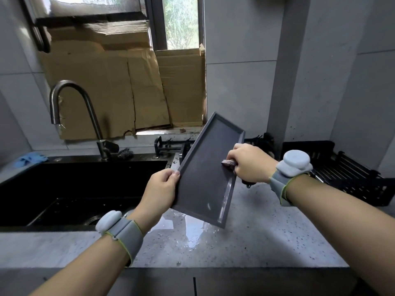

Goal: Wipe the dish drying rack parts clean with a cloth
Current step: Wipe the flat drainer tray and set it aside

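A grey rectangular drip tray (205,174) is held tilted above the counter, its inner face toward me and its low corner near a puddle. My left hand (162,186) grips the tray's left rim, thumb on the front. My right hand (250,163) holds a small textured cloth (228,163) and presses it against the tray's right side. The black dish rack basket (352,178) sits on the counter at the right.
A black sink (70,195) lies to the left under a curved steel faucet (85,116). Water is pooled on the speckled counter (192,233) under the tray. Black rack frame parts (171,144) stand behind the tray. A blue cloth (32,159) lies at the far left.
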The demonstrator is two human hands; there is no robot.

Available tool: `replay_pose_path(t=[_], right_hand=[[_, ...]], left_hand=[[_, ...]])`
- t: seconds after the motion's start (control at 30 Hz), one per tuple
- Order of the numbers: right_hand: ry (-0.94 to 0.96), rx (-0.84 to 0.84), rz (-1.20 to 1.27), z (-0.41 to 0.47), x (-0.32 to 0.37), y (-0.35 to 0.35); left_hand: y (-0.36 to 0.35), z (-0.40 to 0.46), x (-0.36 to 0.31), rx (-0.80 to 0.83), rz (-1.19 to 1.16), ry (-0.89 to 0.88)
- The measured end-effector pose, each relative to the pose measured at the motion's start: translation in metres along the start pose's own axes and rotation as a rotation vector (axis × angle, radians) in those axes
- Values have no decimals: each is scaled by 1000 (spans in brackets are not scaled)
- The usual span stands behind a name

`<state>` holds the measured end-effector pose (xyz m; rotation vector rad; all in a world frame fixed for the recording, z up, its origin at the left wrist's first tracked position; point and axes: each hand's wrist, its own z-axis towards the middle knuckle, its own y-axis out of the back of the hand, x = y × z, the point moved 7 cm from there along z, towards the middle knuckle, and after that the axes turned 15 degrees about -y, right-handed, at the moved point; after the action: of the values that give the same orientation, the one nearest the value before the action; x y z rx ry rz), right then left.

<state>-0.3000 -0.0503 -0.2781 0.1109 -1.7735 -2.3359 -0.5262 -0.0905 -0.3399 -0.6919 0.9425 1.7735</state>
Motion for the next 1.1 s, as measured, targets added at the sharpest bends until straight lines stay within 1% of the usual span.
replay_pose_path(t=[0.07,0.2,0.23,0.27,0.3,0.4,0.47,0.57,0.63,0.73,0.87,0.93,0.97,1.0,1.1], right_hand=[[51,73,12,-11,14,-3],[235,339,30,-53,51,-20],[280,377,7,-60,58,-22],[314,385,-13,-62,62,-20],[337,354,-27,-58,63,-15],[321,125,-165,-31,50,11],[277,51,-261,-18,38,21],[276,55,-335,-16,37,19],[310,99,-361,-23,44,14],[367,198,-360,-38,59,6],[416,375,-137,-67,79,-1],[390,418,-15,-67,77,4],[328,406,93,-60,72,12],[241,358,220,-49,63,22],[-111,90,547,-7,22,43]], left_hand=[[2,2,2,-25,-2,7],[4,4,5,-51,78,11],[3,3,3,-48,107,1],[2,3,2,-41,127,-1],[0,2,2,-35,138,1],[1,3,7,-11,81,32],[1,2,7,-5,-17,53],[-1,1,4,-31,-168,138],[-2,1,7,-49,-198,191],[-5,3,12,-50,-188,218],[-9,6,15,-89,-169,229],[-9,6,18,-101,-181,249],[-8,5,20,-101,-180,261],[-9,3,21,-96,-173,275],[-16,-3,20,-62,-183,287]])
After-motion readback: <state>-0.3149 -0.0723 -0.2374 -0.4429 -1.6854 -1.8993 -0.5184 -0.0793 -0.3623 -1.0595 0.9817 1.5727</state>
